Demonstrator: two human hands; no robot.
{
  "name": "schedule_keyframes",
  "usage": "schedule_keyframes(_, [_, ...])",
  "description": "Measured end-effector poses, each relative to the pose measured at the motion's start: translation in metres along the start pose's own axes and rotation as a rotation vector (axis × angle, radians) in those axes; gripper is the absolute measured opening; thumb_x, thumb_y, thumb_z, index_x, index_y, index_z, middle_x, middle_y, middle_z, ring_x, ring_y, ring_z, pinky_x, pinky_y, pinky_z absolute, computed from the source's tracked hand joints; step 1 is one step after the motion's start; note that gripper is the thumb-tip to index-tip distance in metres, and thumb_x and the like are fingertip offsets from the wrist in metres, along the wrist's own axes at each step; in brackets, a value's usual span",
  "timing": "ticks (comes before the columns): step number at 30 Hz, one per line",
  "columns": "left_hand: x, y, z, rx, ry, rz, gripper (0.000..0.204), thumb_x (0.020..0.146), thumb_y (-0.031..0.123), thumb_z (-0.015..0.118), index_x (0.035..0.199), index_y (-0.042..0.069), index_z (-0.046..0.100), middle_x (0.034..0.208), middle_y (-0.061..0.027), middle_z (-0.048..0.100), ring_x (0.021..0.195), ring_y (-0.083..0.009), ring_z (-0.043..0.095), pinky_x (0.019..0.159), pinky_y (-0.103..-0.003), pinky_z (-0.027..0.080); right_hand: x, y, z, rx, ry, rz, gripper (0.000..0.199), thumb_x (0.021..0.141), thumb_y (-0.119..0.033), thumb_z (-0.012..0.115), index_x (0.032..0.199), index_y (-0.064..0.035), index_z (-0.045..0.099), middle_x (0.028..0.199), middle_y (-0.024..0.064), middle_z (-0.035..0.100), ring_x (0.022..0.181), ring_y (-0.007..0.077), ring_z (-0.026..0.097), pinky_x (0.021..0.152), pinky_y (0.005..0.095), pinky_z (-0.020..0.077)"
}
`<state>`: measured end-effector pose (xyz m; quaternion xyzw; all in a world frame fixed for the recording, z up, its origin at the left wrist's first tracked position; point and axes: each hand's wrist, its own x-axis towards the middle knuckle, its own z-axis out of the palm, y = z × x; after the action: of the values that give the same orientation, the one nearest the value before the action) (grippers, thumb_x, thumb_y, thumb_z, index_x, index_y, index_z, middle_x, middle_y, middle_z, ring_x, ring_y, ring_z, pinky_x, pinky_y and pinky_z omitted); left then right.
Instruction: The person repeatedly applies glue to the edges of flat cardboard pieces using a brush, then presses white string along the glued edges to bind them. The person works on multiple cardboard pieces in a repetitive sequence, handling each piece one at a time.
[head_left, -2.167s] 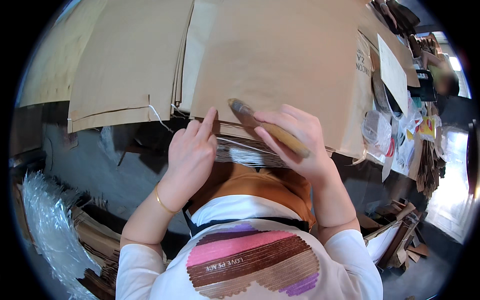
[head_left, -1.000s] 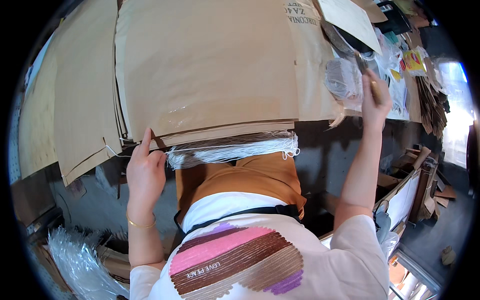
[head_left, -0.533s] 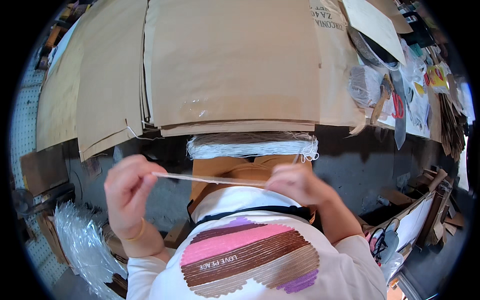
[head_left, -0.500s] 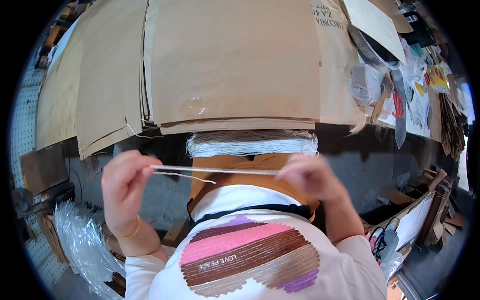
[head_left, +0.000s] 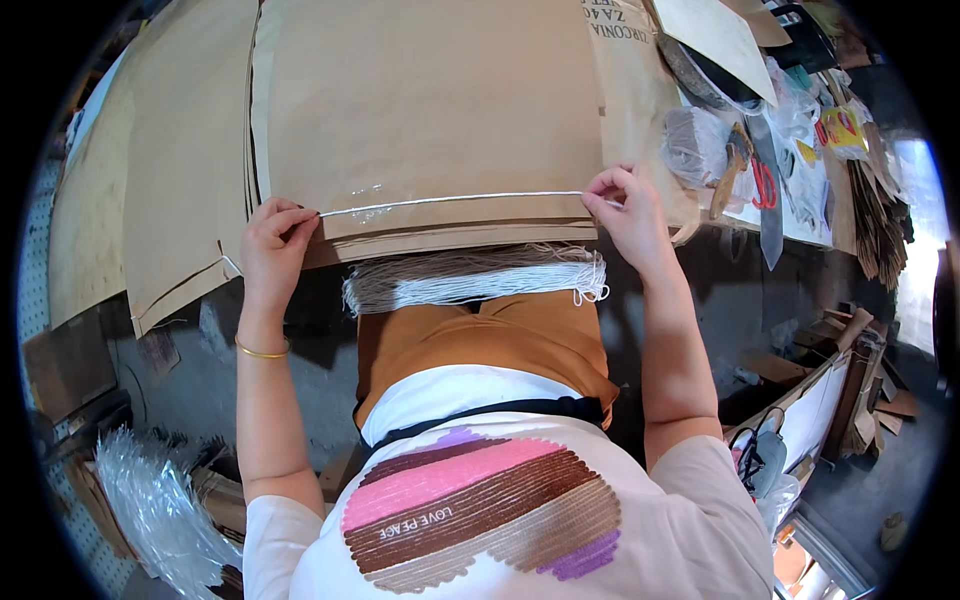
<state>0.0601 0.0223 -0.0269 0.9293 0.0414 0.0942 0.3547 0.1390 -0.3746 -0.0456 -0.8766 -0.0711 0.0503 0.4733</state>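
Two hands are stretching one length of white string [head_left: 450, 199] taut across the near edge of a stack of brown paper sheets [head_left: 420, 110]. The left hand [head_left: 272, 243] is pinching one end between its fingers at the stack's left corner, and the right hand [head_left: 625, 205] is pinching the other end near the right edge. The string is lying just above the paper, apparently touching it along a glossy strip. A bundle of more white string [head_left: 475, 280] is resting on the person's lap, just below the surface edge.

Judging from this, the string could slip out of either pinch if the pull is growing uneven, since only fingertips are gripping it. It could also be landing crooked on the strip. The lap bundle is sitting loose and could be sliding off toward the floor.
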Motion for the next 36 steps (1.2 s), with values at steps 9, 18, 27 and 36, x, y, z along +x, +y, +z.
schedule_keyframes(9, [-0.006,0.013,0.0,0.613,0.159,0.471,0.018,0.074,0.006,0.069,0.09,0.007,0.06,0.09,-0.0053,0.058,0.091,-0.0251,0.055,0.077,-0.037,0.042,-0.004,-0.026,-0.009,0.589,-0.253,0.262,0.032,0.072,0.002,0.07,0.068,-0.0105,0.041,0.066,-0.0065,0.041,0.059,0.0051,0.043,0.052,0.0218,0.0358])
schedule_keyframes(18, [-0.017,0.003,0.011,0.233,0.134,0.314,0.024,0.073,-0.008,0.061,0.095,0.001,0.064,0.096,-0.0106,0.061,0.082,-0.0285,0.058,0.071,-0.036,0.049,-0.01,-0.013,0.028,-0.048,0.251,-0.126,0.031,0.066,-0.001,0.077,0.073,-0.0052,0.047,0.069,0.0006,0.05,0.067,0.0115,0.049,0.056,0.0256,0.0407])
schedule_keyframes(27, [-0.003,0.019,-0.016,0.03,-0.235,0.3,0.036,0.072,0.006,0.071,0.107,0.0,0.063,0.1,-0.0106,0.059,0.091,-0.0257,0.057,0.081,-0.034,0.047,0.001,-0.024,0.017,0.147,-0.08,-0.187,0.006,0.078,0.001,0.068,0.08,-0.0006,0.063,0.084,0.0035,0.06,0.072,0.0118,0.058,0.063,0.0251,0.047])
schedule_keyframes(36, [0.021,0.005,0.001,0.177,-0.124,-0.094,0.015,0.082,0.011,0.067,0.078,-0.002,0.059,0.083,-0.0126,0.06,0.068,-0.029,0.058,0.062,-0.039,0.046,0.019,-0.033,0.039,-0.403,0.077,-0.198,0.011,0.08,-0.011,0.069,0.081,-0.0045,0.06,0.083,0.0083,0.056,0.068,0.0219,0.058,0.06,0.0324,0.0473])
